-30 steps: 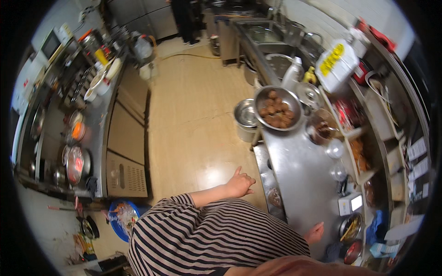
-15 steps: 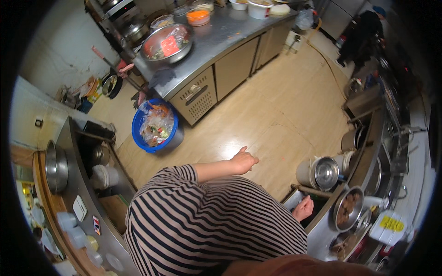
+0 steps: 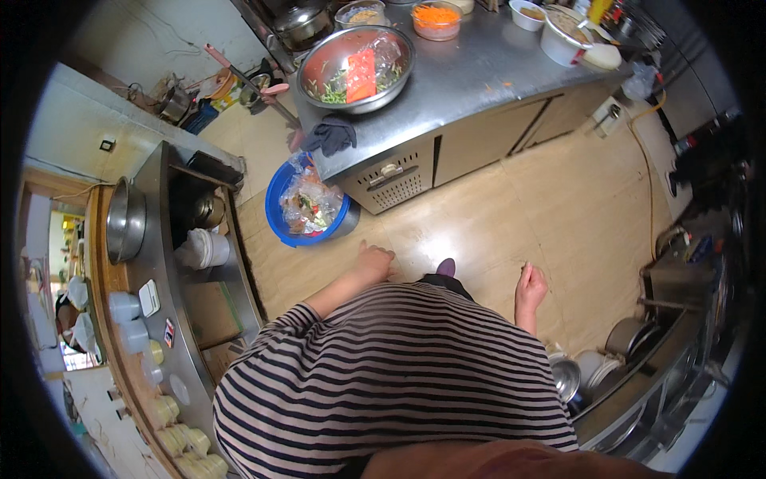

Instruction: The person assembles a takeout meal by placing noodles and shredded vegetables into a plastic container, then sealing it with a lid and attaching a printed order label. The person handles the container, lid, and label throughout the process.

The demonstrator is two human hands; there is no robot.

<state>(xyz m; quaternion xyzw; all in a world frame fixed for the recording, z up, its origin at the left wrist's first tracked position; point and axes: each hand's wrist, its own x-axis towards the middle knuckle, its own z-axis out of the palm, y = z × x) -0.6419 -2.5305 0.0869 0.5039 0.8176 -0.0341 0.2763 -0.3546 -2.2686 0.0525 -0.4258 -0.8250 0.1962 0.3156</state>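
My left hand (image 3: pixel 375 263) hangs over the floor, fingers loosely spread with nothing in them. Nearest to it is a blue bin (image 3: pixel 275 199) filled with plastic wrap and food scraps. On the right, my right hand (image 3: pixel 530 291) is held above the floor with its fingers curled in, and nothing shows in it. Past the bin, a large steel bowl (image 3: pixel 319 68) stands on the counter, with a red packet (image 3: pixel 361 76), clear plastic and green shreds inside. At the counter's corner lies a dark cloth (image 3: pixel 330 136). Neither hand touches any of these.
The steel counter (image 3: pixel 471 76) also carries a tub of orange shreds (image 3: pixel 436 19) and white bowls. To my left runs a steel shelf unit (image 3: pixel 179 319) with plastic cups. Pots (image 3: pixel 630 337) and buckets stand low on my right. A yellow hose (image 3: pixel 648 184) lies along the floor.
My view has swung to the right and the counter looks closer. My left hand has moved nearer the bin; my right hand has come away from the pots and stove side.
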